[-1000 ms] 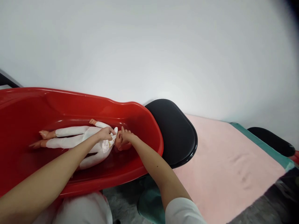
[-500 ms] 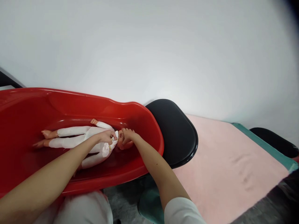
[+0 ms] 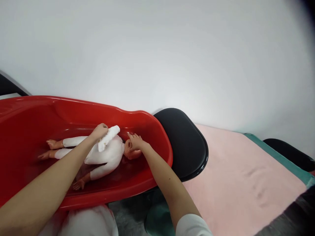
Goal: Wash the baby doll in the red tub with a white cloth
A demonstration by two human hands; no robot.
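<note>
You are risking losing the cloth inside the tub: only your left hand is supporting it, apparently by one edge, so a loosening pinch could be letting it drop. If any of it is catching on the doll, a sharp pull could be dragging the body along the tub's smooth floor. Pressing too hard on the head could be twisting the neck.

Your left fingers are closing round the cloth's edge, and the rest is hanging over the chest; whether it is touching there, you are not seeing clearly. Your right hand is spreading its fingers over the head, seemingly touching without gripping. The doll is lying face up in the tub, its head pointing toward the right-hand end.
</note>
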